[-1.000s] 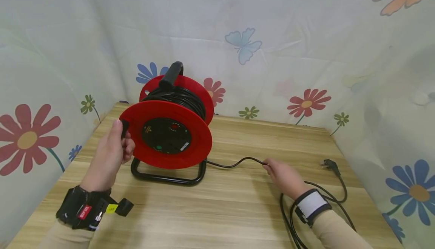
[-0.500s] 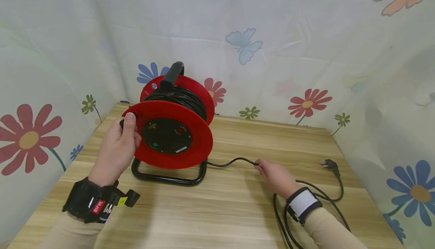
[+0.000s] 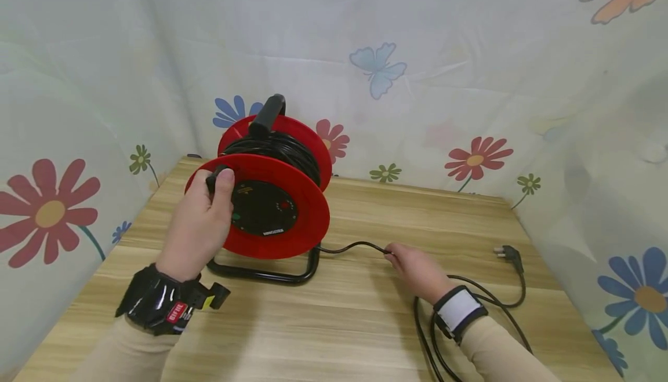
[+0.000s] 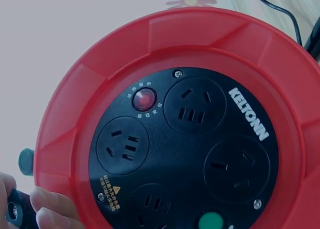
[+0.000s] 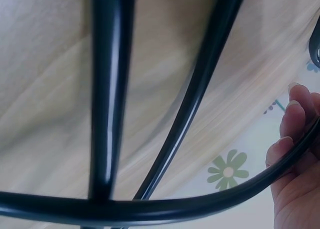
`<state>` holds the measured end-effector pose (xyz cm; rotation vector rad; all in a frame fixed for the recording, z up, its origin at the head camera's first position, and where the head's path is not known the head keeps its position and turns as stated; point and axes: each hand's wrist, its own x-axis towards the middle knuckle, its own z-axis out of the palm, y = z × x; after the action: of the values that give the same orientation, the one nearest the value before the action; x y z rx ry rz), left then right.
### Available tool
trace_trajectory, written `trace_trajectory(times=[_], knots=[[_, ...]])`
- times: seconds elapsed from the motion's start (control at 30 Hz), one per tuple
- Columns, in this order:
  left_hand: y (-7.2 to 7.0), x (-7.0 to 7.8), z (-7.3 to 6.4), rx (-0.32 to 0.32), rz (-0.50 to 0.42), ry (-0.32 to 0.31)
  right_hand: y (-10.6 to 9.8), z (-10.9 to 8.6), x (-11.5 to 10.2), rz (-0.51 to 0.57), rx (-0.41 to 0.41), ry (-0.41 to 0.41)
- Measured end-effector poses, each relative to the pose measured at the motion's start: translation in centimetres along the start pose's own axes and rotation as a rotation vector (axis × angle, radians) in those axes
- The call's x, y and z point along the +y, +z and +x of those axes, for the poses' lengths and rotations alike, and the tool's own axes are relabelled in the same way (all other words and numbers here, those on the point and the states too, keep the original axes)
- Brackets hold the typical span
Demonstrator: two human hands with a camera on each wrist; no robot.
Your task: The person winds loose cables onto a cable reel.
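A red cable reel [image 3: 308,214] wound with black cable stands on a black tube frame [image 3: 266,275], its black carry handle [image 3: 267,116] on top. My left hand [image 3: 200,225] grips the small black crank knob [image 3: 213,180] at the upper left of the reel's front disc. In the left wrist view the disc's black socket panel [image 4: 170,139] shows a red button [image 4: 144,99] and a green one [image 4: 210,221]. My right hand [image 3: 417,269] pinches the black cable [image 3: 360,243] where it runs out from the reel's lower right. Close to the right wrist camera, the cable [image 5: 200,209] crosses that hand's fingers.
Loose loops of cable [image 3: 503,306] lie under and beside the right forearm, ending in a three-pin plug [image 3: 510,253] at the right of the wooden table [image 3: 334,324]. A flower-patterned cloth [image 3: 292,28] encloses the table behind and at both sides.
The left hand has carried the crank knob up and to the right, turning the disc clockwise. My right hand has moved left toward the reel with the cable, drawing the loops along.
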<state>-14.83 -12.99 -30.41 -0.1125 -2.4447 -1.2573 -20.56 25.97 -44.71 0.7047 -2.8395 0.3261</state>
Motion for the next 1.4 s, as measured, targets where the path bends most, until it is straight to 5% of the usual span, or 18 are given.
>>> trace_trajectory(times=[0.37, 1.4], knots=[[1.2, 1.0, 0.2, 0.033, 0.109, 0.028, 0.0, 0.4, -0.6, 0.007, 0.026, -0.054], [4.8, 3.0, -0.2, -0.020, 0.154, 0.156, 0.6, 2.2, -3.0, 0.004, 0.035, -0.118]])
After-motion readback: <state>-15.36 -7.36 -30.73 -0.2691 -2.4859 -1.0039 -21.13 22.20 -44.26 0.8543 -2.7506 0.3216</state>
